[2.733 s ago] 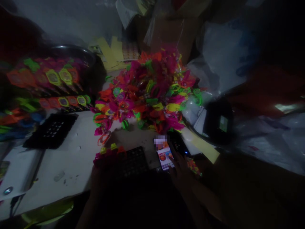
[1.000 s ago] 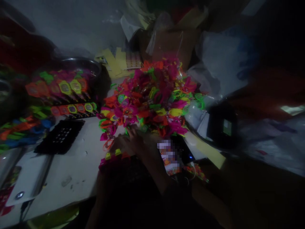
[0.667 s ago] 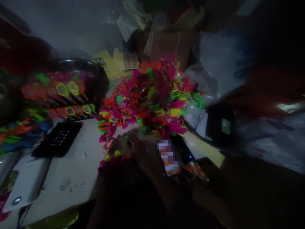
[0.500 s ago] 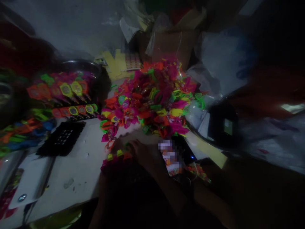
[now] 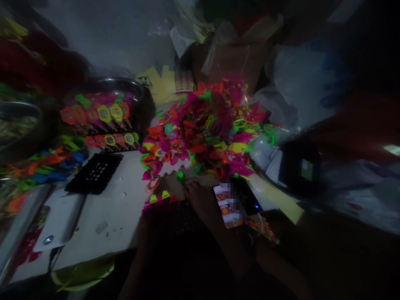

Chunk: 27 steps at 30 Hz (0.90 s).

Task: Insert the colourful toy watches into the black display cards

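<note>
My right hand (image 5: pixel 200 199) is over the table with its fingers bent together. At its fingertips is a small green toy watch (image 5: pixel 180 176), which looks pinched there. In front of me lies a dark strip or card (image 5: pixel 179 221), mostly lost in shadow. Along its far edge sit yellow toy watches (image 5: pixel 165 194), with magenta and orange pieces beside them. My left hand (image 5: pixel 143 229) is at the left end of this card; its fingers are hidden in the dark. Beyond is a large heap of bright toy watches (image 5: pixel 215 125).
A lit phone (image 5: pixel 226 208) lies right of my right hand. On the left are a black perforated card (image 5: pixel 95 173), racks of toy watches (image 5: pixel 112 139), a white box (image 5: pixel 61 225) and a metal bowl (image 5: pixel 18 108). A yellow strip (image 5: pixel 281 200) lies at the right.
The view has swung a little left, so things sit farther right. My right hand has moved slightly away from the dark card, and the green watch shows more clearly at its fingertips.
</note>
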Each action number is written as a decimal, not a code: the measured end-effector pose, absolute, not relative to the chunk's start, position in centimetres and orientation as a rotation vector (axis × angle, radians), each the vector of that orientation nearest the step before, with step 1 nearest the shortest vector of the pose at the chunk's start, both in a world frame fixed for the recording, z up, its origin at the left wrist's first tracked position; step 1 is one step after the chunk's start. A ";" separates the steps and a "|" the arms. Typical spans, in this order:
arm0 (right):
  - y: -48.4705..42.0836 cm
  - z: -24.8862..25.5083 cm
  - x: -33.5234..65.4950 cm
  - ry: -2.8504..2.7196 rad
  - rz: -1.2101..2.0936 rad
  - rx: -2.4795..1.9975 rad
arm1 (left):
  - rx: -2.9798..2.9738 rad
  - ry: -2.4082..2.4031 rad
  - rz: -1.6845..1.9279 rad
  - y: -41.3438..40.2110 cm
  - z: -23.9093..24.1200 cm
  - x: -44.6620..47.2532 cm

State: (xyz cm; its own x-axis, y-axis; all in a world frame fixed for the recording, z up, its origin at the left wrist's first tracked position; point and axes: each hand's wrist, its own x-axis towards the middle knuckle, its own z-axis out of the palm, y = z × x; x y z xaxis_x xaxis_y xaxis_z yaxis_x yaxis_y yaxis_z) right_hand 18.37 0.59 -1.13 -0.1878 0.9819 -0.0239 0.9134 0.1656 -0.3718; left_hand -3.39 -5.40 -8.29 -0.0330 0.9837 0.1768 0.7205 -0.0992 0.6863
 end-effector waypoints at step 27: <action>-1.1 -1.9 18.4 -1.506 1.337 -1.565 | 1.887 1.751 1.054 -5.8 -8.9 -3.3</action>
